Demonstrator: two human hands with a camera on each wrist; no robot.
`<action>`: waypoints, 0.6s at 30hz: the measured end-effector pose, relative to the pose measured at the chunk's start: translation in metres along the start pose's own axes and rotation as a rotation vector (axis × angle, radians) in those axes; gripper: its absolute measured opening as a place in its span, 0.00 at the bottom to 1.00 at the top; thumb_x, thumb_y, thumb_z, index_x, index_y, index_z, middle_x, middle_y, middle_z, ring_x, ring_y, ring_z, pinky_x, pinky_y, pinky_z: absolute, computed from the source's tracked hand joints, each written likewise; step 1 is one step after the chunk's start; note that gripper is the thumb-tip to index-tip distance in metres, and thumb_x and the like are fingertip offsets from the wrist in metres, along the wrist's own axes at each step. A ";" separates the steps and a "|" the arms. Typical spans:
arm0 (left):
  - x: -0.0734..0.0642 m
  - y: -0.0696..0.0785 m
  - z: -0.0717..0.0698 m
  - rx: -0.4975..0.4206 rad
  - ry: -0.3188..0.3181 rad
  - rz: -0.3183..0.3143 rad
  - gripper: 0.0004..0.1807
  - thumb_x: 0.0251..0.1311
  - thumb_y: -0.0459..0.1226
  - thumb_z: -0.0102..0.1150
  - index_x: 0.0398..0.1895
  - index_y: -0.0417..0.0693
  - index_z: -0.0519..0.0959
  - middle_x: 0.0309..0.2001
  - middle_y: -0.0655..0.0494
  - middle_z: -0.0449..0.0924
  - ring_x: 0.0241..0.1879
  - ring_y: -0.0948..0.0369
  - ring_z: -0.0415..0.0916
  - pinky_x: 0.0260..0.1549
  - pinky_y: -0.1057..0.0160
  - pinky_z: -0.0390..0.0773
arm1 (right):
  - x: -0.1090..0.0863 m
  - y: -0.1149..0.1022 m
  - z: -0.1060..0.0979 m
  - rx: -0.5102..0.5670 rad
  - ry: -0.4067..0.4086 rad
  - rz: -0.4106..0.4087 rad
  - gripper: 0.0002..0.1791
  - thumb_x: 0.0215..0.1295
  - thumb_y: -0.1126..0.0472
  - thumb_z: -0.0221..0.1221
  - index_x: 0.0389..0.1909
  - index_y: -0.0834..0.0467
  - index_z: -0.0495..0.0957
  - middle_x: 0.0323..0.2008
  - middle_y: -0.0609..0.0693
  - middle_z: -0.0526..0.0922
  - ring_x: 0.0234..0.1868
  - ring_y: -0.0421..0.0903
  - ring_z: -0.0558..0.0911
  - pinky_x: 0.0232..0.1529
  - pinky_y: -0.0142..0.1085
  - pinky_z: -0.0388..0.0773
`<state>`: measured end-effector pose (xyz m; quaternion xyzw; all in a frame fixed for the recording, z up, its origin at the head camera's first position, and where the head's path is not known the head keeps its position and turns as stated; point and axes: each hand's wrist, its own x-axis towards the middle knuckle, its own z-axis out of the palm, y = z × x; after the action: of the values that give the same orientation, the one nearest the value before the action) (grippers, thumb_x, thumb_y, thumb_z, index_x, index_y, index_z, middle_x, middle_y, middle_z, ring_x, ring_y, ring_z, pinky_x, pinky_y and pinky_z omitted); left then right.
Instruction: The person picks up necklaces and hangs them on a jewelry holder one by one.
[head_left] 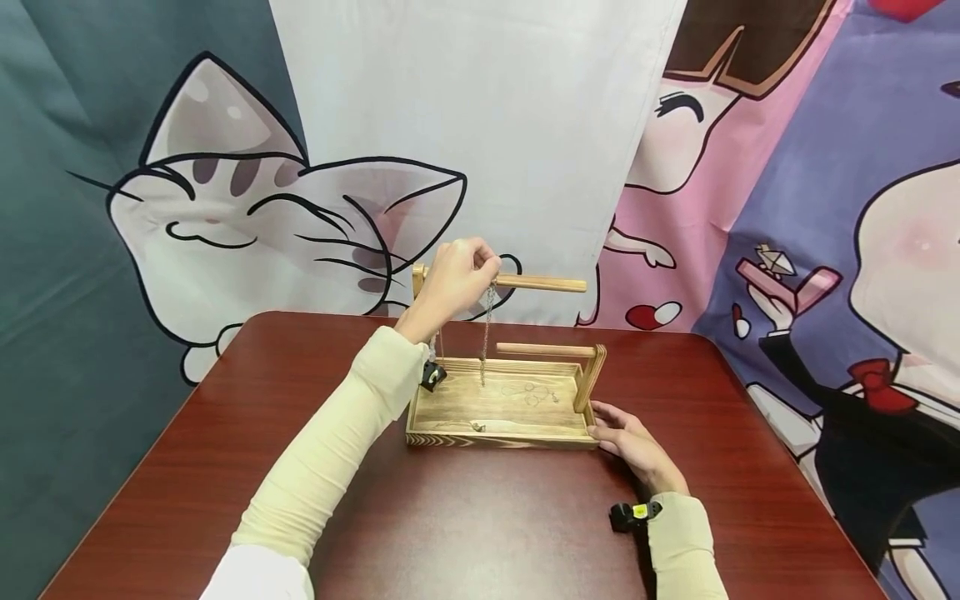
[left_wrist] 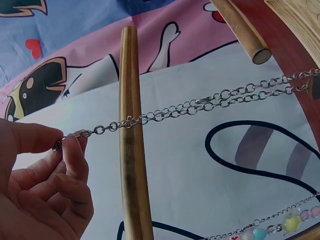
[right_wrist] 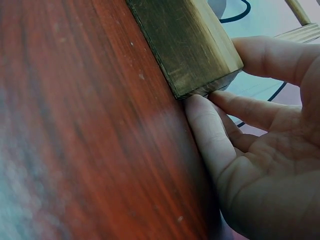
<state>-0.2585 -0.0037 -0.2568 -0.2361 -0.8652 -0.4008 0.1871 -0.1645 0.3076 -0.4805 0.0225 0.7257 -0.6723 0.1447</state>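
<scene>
My left hand [head_left: 457,275] pinches the end of a silver chain necklace [head_left: 488,321] between thumb and fingertip, above a wooden jewelry stand. In the left wrist view, the doubled chain [left_wrist: 175,109] runs past the stand's upper bar [left_wrist: 131,115]; whether it touches the bar I cannot tell. The necklace hangs down toward the stand's tray [head_left: 517,439]. At the tray's front right corner, my right hand [head_left: 633,446] holds the wood, thumb on the rim and fingers against the outside. The right wrist view shows that corner [right_wrist: 200,50] between thumb and fingers.
A lower bar [head_left: 547,350] projects leftward from the right post [head_left: 590,379]. Fine jewelry [head_left: 532,392] and a small pendant piece [head_left: 477,427] lie in the tray. Colored beads [left_wrist: 291,223] hang near the left side. The reddish table [head_left: 480,517] meets a printed cloth backdrop [head_left: 480,100].
</scene>
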 end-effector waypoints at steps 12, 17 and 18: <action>0.002 0.003 -0.001 0.013 -0.009 -0.010 0.08 0.58 0.39 0.52 0.26 0.47 0.78 0.23 0.58 0.78 0.25 0.63 0.73 0.28 0.66 0.71 | 0.000 0.000 0.000 0.007 -0.014 -0.006 0.37 0.60 0.67 0.55 0.68 0.65 0.49 0.64 0.67 0.57 0.51 0.43 0.74 0.45 0.30 0.74; 0.004 0.005 0.000 0.035 -0.033 -0.002 0.08 0.59 0.39 0.51 0.27 0.47 0.77 0.23 0.59 0.77 0.25 0.62 0.72 0.28 0.66 0.71 | 0.000 0.000 0.001 0.004 -0.008 -0.005 0.37 0.59 0.67 0.55 0.68 0.64 0.50 0.63 0.66 0.58 0.49 0.43 0.75 0.44 0.30 0.74; 0.004 0.005 0.001 0.038 -0.041 -0.002 0.08 0.59 0.39 0.50 0.27 0.47 0.77 0.23 0.59 0.77 0.24 0.62 0.72 0.27 0.65 0.71 | 0.000 0.000 0.001 0.008 -0.002 -0.004 0.37 0.59 0.67 0.55 0.68 0.64 0.51 0.63 0.66 0.59 0.49 0.43 0.75 0.44 0.31 0.74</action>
<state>-0.2593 0.0008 -0.2518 -0.2396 -0.8765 -0.3798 0.1735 -0.1642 0.3069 -0.4803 0.0209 0.7227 -0.6756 0.1442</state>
